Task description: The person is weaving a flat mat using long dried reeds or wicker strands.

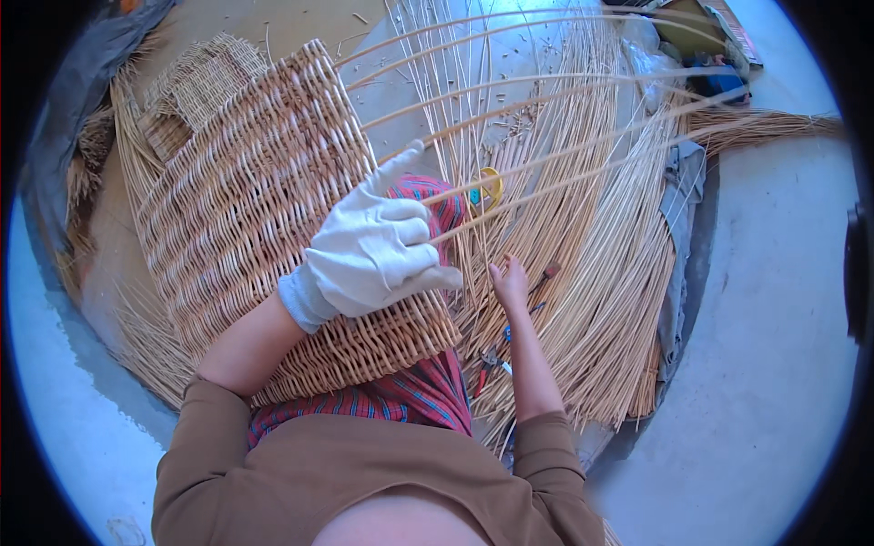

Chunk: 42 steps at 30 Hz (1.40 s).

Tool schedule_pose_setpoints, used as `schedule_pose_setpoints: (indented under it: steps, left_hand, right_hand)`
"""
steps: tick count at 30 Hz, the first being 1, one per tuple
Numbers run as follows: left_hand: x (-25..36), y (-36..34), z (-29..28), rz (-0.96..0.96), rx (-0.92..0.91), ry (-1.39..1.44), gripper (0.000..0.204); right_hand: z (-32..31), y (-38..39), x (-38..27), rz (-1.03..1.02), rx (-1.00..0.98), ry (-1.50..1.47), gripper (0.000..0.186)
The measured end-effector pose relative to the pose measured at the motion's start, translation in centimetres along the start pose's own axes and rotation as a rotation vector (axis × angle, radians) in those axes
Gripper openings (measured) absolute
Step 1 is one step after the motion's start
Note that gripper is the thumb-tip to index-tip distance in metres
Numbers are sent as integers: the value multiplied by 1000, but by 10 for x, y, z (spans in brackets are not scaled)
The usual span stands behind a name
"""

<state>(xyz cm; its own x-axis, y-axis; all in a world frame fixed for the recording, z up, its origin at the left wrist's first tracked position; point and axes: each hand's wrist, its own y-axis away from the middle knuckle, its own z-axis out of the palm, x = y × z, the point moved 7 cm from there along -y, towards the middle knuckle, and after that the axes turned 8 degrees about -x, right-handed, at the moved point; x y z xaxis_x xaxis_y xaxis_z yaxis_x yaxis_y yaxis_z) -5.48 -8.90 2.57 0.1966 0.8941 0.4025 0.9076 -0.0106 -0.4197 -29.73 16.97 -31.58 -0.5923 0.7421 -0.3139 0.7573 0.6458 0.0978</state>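
A large woven wicker piece (246, 191) lies tilted across my lap. Several long unwoven rods (546, 96) stick out from its right edge and fan to the upper right. My left hand (373, 250), in a white glove, rests on that edge; its middle fingers bend over it among the rods, while an outer finger stretches along the weave. My bare right hand (512, 284) is to the right of the piece, low over loose rods, with thumb and fingers apart and nothing visible in them. A small brown-headed tool (551, 270) lies just beside it.
A thick spread of loose wicker rods (610, 300) covers the floor to the right. Red-handled cutters (485, 369) and a yellow ring-shaped thing (489, 188) lie nearby. Another woven piece (205, 82) sits at the far left. Grey cloth (678, 246) edges the rods.
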Motion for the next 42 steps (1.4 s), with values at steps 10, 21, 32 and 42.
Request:
schedule_pose_setpoints:
  steps: [10, 21, 32, 42]
  left_hand:
    - [-24, 17, 2, -63, -27, 172, 10]
    - [-19, 24, 3, 39, 2, 221, 8]
    - [-21, 27, 10, 44, -30, 212, 27]
    - [-24, 28, 23, -29, -116, 163, 36]
  right_hand:
    - [1, -6, -82, 79, -660, -878, 34]
    - [-196, 48, -198, -124, -204, -1654, 16]
    - [-185, 32, -211, -95, -245, -1438, 13]
    - [-177, 41, -227, -101, -330, -1440, 11]
